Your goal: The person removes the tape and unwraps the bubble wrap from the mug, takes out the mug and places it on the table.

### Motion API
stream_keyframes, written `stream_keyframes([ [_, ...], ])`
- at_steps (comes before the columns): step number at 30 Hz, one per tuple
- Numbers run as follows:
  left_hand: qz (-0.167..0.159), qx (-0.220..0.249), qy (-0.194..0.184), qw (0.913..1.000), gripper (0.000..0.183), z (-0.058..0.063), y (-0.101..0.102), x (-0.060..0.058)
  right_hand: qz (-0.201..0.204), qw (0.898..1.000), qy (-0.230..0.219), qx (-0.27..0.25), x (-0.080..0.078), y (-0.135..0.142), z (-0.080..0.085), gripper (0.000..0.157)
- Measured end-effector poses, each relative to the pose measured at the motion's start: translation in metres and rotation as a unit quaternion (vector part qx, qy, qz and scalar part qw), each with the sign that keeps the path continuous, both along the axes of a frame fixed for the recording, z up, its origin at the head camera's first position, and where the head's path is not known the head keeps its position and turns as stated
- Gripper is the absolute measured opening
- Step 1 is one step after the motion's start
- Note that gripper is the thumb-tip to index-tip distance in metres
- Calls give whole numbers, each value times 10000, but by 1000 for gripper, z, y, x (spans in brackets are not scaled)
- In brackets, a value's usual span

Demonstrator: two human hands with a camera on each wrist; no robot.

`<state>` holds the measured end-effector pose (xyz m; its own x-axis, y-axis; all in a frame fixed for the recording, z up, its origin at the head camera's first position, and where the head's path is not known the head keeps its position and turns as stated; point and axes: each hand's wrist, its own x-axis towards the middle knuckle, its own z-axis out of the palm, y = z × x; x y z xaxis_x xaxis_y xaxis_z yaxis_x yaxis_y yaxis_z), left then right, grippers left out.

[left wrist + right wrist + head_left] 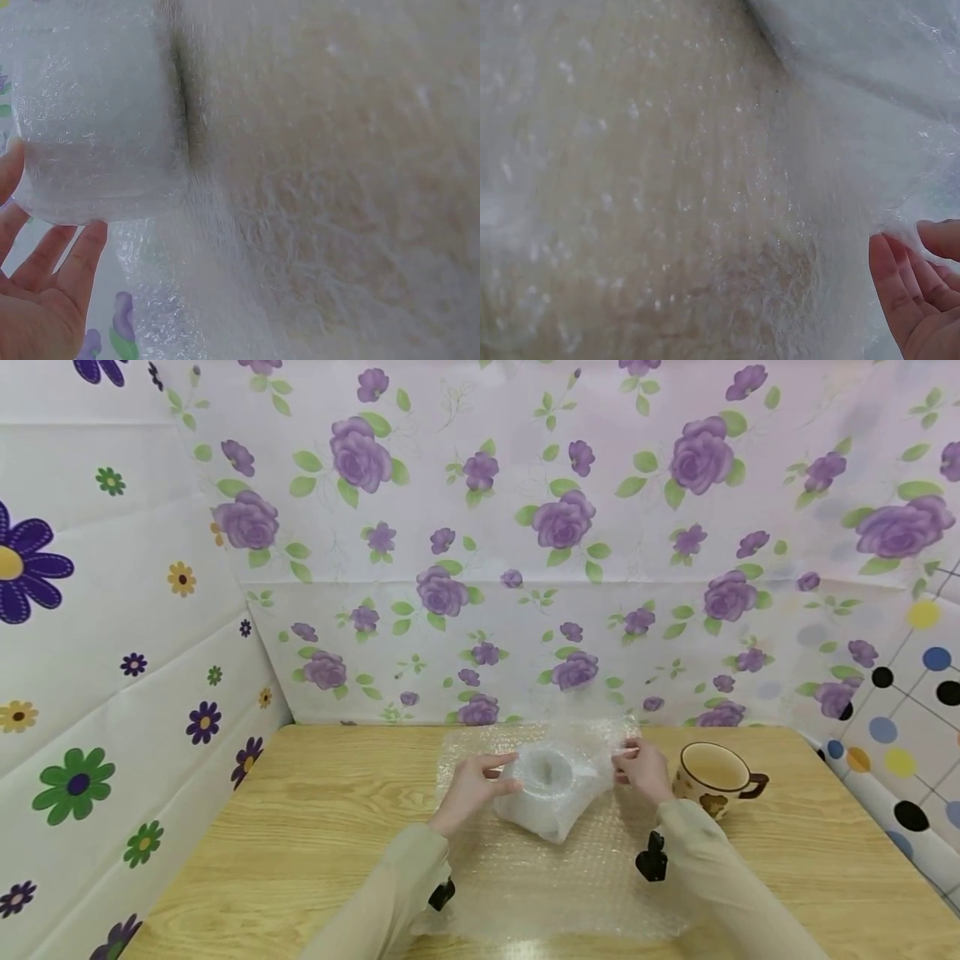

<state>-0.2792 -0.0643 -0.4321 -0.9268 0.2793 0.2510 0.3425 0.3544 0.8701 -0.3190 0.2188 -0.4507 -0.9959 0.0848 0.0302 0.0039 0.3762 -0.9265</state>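
A round, cup-like bundle [546, 772] wrapped in bubble wrap stands on a spread bubble wrap sheet [547, 885]; its hollow top faces up and a fold points toward the person. What is inside is blurred by the layers. From the left side, my left hand [476, 785] holds the bundle between thumb and fingers; the left wrist view shows the fingertips [96, 229] against its wall. To the right of the bundle, my right hand [643, 768] pinches a loose edge of the wrap, with thumb and fingers meeting on the film in the right wrist view.
A cream mug [716, 777] with a brown rim and handle stands just right of my right hand. The wooden table [322, 802] ends at a flower-print curtain [480, 610] behind, with patterned sheets on both sides.
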Motion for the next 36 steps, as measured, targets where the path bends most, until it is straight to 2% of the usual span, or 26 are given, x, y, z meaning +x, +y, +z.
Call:
stream_keyframes([
  [4, -3, -14, 26, 10000, 45, 1, 1, 0, -196, 9998, -58, 68, 0, 2, -2, 41],
  [6, 9, -22, 17, 10000, 45, 2, 1, 1, -272, 9990, -60, 338, 2, 3, -2, 38],
  [10, 27, -39, -9, 10000, 45, 3, 2, 1, -327, 9912, 88, 1276, 5, 5, -1, 26],
  [13, 25, -41, 2, 10000, 45, 3, 2, 1, -270, 9878, 145, 1524, 6, 6, -1, 17],
  [20, 26, -57, 22, 10000, 45, 3, 1, 2, -50, 9933, -115, 1146, 8, 6, 0, 13],
  [30, 41, -44, 11, 10000, 43, 3, 0, 2, 68, 9946, 228, 1015, 16, 3, 17, 16],
  [36, 53, -22, 32, 10000, 43, 2, 0, 1, 373, 9949, 391, 848, 22, -3, 26, 21],
])
